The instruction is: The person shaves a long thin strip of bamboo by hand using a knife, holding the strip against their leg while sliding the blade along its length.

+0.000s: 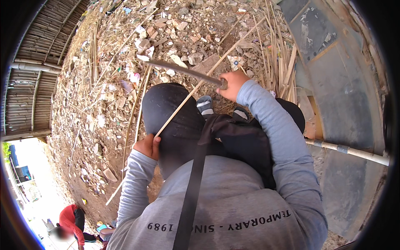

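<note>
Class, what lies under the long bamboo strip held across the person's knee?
The bamboo strip rests on a dark-trousered knee, gripped by the left hand. Rubble ground lies beyond; ground beneath the knee is hidden.

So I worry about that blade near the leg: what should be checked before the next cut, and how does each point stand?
1. Right hand closed on the long knife: ok.
2. Left hand pinning the bamboo strip against the knee: ok.
3. Blade pointing away from the left hand: ok.
4. Knee clear of the blade's path: cannot tell.
5. Feet clear: cannot tell.
6. Other person well away: ok.
</note>
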The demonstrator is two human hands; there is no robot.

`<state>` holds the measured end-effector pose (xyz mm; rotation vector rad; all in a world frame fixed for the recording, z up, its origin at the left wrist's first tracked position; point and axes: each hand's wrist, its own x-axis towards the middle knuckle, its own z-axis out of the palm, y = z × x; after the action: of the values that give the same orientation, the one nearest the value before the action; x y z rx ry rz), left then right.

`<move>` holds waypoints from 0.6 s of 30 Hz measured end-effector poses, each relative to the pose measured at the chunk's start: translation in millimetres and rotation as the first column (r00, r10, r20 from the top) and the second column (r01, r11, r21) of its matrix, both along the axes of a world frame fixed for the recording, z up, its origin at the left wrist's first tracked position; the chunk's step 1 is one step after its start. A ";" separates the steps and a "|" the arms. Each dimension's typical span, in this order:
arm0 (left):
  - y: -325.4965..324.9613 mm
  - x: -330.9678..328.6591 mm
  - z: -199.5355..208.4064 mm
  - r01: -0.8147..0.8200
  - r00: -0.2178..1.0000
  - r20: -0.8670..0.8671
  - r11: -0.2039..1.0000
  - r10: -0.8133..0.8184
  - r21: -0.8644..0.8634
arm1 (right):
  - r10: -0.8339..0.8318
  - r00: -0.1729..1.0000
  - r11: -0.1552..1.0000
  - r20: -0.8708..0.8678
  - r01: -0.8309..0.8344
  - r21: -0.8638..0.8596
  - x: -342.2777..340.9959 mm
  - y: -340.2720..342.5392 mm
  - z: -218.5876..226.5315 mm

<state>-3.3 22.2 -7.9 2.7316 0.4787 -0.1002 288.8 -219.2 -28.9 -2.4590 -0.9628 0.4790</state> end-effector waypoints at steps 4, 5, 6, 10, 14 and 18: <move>-1.5 9.5 4.6 -0.018 1.000 0.013 1.000 0.018 -0.014 | 0.049 0.995 0.988 -0.088 -0.061 -0.139 11.9 -1.9 -4.6; -2.6 8.3 3.8 -0.015 1.000 0.016 1.000 0.016 -0.009 | -0.021 0.999 0.996 -0.037 0.018 -0.093 15.5 -4.5 -11.8; -3.0 7.6 3.6 -0.022 0.999 0.023 1.000 0.022 -0.006 | -0.090 0.996 0.995 0.017 0.091 -0.038 18.2 -2.7 -10.6; -5.2 3.4 4.6 -0.053 0.999 0.004 0.998 0.053 0.035 | 0.055 0.997 0.973 -0.058 -0.067 -0.220 3.8 5.0 2.1; -6.6 10.0 5.8 0.006 1.000 0.009 1.000 -0.007 0.020 | -0.149 0.981 0.981 -0.124 0.131 -0.145 21.5 -4.8 -25.2; 4.8 4.0 5.2 0.002 0.999 -0.049 1.000 -0.003 -0.011 | -0.122 0.979 0.979 -0.161 0.092 -0.179 19.4 4.0 -15.7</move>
<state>0.7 27.0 -2.7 2.7244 0.4867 -0.1704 308.2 -215.2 -44.6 -2.5544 -0.7420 0.7499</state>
